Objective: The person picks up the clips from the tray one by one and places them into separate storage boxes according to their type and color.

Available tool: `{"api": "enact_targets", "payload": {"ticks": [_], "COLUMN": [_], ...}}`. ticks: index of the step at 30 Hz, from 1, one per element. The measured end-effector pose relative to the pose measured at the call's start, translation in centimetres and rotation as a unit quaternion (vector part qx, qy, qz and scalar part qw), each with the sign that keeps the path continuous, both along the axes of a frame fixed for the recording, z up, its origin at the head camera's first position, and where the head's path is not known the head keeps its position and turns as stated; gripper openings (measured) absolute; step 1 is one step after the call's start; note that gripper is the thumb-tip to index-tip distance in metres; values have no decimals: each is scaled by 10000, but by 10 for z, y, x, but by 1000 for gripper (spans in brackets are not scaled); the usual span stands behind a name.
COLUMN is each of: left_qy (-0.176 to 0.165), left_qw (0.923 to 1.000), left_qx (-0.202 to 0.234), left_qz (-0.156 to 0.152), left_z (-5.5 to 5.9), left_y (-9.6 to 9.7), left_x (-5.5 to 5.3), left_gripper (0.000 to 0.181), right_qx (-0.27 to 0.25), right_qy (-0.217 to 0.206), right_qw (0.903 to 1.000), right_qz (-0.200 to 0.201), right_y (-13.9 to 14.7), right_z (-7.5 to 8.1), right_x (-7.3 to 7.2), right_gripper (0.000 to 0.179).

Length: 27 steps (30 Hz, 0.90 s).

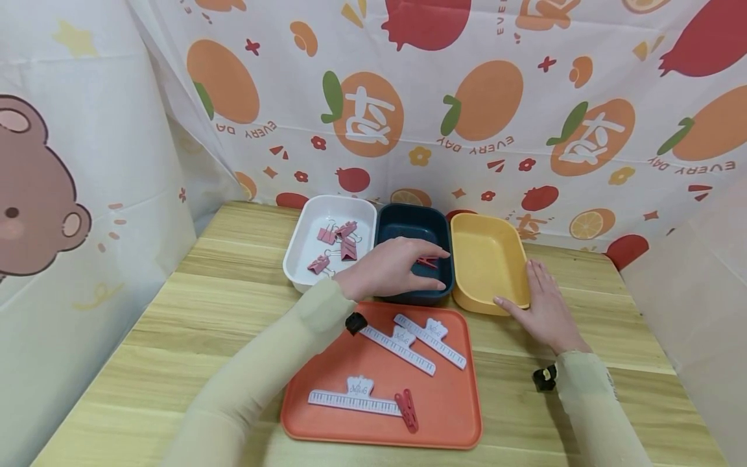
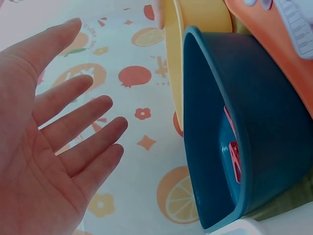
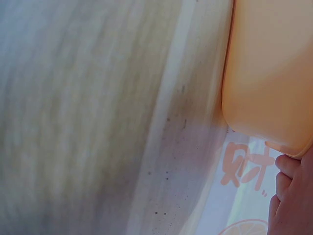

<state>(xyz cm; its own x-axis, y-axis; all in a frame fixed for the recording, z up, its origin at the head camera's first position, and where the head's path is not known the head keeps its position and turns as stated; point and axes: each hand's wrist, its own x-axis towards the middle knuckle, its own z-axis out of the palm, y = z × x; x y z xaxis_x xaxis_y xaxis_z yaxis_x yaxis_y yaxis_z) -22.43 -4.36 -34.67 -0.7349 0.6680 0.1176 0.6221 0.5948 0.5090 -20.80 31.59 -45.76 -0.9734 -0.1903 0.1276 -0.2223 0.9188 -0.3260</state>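
My left hand (image 1: 403, 264) hovers above the navy box (image 1: 415, 224), thumb and fingers spread and holding nothing. Inside that box lie red clothespins (image 2: 235, 159), partly hidden by the hand in the head view. The left wrist view shows the bare palm (image 2: 49, 171) beside the box's opening. My right hand (image 1: 547, 312) rests against the yellow box (image 1: 489, 259), its thumb at the front rim and its straight fingers along the right wall. No contents show in the yellow box. In the right wrist view, the fingers (image 3: 288, 183) appear at that box's edge.
A white box (image 1: 300, 243) at the left holds several pink binder clips (image 1: 348, 250). In front of the boxes lies an orange-red tray (image 1: 443, 408) with three white piano-key ruler clips (image 1: 356, 401) and a red clothespin (image 1: 406, 411). A printed cloth (image 1: 262, 155) hangs behind the wooden table (image 1: 169, 337).
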Motion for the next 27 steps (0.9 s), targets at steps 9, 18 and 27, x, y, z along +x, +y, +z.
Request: {"api": "enact_targets", "payload": {"ticks": [9, 18, 27], "left_qy": [110, -63, -120], "left_qw": [9997, 9996, 9986], "left_qx": [24, 71, 22], "left_qz": [-200, -252, -520], "left_z": [-1, -4, -6], "left_y": [-5, -9, -10], "left_x": [11, 21, 28], "left_gripper": [58, 60, 59], "right_qx": [10, -6, -8], "right_qy": [-6, -27, -24], "right_qw": [10000, 10000, 10000], "right_qz": [-10, -23, -18], "right_y": [1, -1, -1], "right_z": [0, 2, 3], "right_x": [0, 1, 1], "right_gripper": [111, 111, 111]}}
